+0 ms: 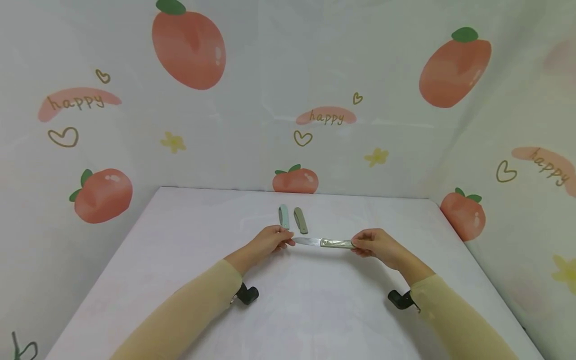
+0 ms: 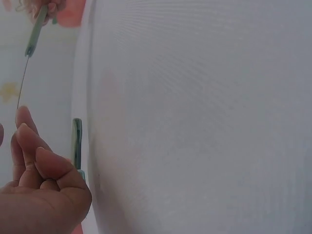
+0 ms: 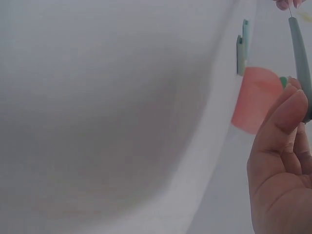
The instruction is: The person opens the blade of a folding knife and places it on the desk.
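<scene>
The folding knife (image 1: 323,242) is opened out and held level just above the white counter (image 1: 180,280), between my two hands. In the head view, my left hand (image 1: 269,242) pinches the tip of the bare blade, and my right hand (image 1: 377,245) pinches the far end of the grey-green handle. Just beyond the knife, toward the far edge of the counter, two closed folding knives lie side by side: a pale blue one (image 1: 284,216) on the left and an olive one (image 1: 300,220) on the right. They are close together, and the blue one sits just past my left fingers. Behind the counter hangs a backdrop (image 1: 315,75) printed with peaches.

From the left wrist, my left hand (image 2: 36,195) has its fingers curled, fingertips up at the thin blade's edge; the knife (image 2: 30,48) runs away to my right hand at the top corner. The blue knife (image 2: 77,141) lies on the counter beside my fingers.

From the right wrist, my right hand (image 3: 285,165) has its fingers curled round the knife handle (image 3: 301,58). The two closed knives (image 3: 242,46) show beyond it.
</scene>
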The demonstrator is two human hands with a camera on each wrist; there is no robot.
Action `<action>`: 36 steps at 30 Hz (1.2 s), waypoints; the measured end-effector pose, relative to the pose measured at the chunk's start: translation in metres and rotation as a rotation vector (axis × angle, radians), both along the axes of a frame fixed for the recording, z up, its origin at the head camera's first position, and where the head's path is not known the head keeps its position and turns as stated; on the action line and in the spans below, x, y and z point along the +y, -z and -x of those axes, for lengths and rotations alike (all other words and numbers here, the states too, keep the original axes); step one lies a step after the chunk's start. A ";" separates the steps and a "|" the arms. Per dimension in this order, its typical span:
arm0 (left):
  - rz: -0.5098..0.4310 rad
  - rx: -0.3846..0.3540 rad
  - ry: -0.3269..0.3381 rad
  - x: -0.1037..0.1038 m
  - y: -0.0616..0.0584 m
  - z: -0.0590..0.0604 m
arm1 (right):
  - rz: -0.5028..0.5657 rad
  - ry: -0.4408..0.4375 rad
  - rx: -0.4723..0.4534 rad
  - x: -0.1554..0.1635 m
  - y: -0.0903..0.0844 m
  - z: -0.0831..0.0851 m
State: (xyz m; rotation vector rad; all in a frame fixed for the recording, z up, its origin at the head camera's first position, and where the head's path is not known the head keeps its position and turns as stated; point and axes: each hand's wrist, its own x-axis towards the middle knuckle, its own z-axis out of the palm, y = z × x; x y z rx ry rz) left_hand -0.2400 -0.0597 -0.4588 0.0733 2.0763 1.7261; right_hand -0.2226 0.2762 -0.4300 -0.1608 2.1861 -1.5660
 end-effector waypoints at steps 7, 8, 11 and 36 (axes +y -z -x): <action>0.006 -0.019 -0.021 0.006 -0.002 0.005 | -0.014 -0.023 -0.013 0.019 0.007 -0.001; 0.008 -0.021 -0.024 0.007 -0.003 0.006 | -0.011 -0.028 -0.017 0.021 0.008 -0.001; 0.013 -0.017 -0.032 0.011 -0.003 0.010 | 0.001 -0.041 -0.039 0.027 0.010 -0.002; 0.209 0.195 -0.191 0.039 -0.008 0.050 | -0.027 -0.046 -0.145 0.066 0.016 0.000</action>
